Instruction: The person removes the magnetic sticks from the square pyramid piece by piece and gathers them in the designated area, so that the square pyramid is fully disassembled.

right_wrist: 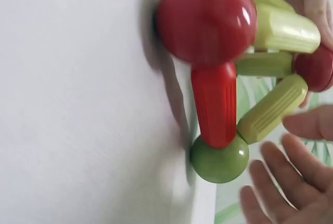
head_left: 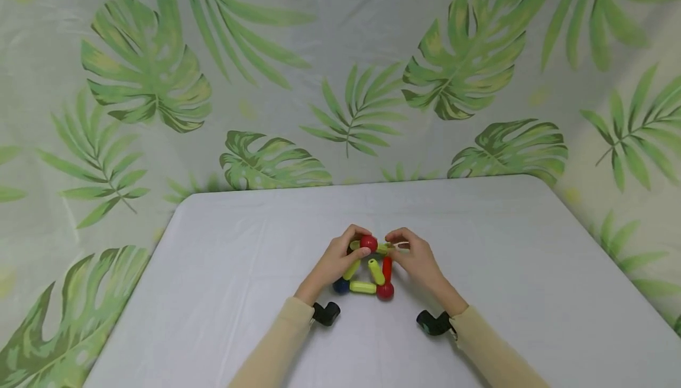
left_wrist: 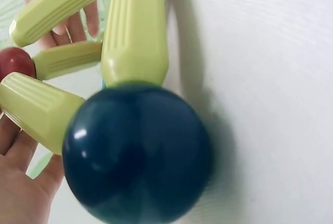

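Note:
My left hand (head_left: 335, 261) grips the raised red ball (head_left: 368, 243) between thumb and fingers, at the top of a frame of toy rods and balls. A blue ball (left_wrist: 138, 153) forms the front left corner and another red ball (right_wrist: 207, 20) the front right. Between them lies a yellow-green rod (head_left: 363, 287). A red rod (right_wrist: 214, 104) runs back to a green ball (right_wrist: 219, 157). From the front red ball a yellow-green rod (head_left: 376, 271) leans up with one end free. My right hand (right_wrist: 296, 182) has loosely extended fingers, its thumb beside the rod (right_wrist: 273, 109) rising from the green ball.
The frame stands on a white table (head_left: 239, 246), in front of a leaf-patterned cloth (head_left: 367, 39). Black wrist cameras, one on the left (head_left: 327, 314) and one on the right (head_left: 433, 323), jut inward over the tabletop from each sleeve.

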The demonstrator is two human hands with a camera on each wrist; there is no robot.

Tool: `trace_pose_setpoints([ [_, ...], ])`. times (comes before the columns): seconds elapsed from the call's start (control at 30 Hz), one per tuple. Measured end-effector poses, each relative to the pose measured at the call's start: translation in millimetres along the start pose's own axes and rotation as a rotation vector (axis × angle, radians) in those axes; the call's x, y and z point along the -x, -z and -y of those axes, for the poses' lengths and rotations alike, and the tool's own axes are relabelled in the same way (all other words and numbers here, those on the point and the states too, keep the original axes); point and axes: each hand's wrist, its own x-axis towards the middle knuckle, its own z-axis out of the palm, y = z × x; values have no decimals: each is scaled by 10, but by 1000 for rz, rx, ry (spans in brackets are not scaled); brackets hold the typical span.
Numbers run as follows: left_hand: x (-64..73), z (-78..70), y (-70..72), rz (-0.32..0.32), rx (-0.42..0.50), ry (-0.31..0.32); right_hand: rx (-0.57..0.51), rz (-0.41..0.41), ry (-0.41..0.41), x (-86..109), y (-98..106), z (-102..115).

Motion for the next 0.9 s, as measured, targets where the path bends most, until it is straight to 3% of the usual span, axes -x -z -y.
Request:
trace_pose_setpoints([
  [0.17, -13, -1, 8, 22, -22, -48, 82, 104, 35, -48, 21, -55],
  [0.33, 3, 11, 41, -19, -106, -48, 131, 104, 57, 20, -15, -33],
  [0.57, -6, 3, 18, -32, -119, -38, 100, 137, 125, 84, -75, 58],
  [0.9, 5, 14, -4, -48, -96, -57, 88, 165, 149, 167, -63, 71],
])
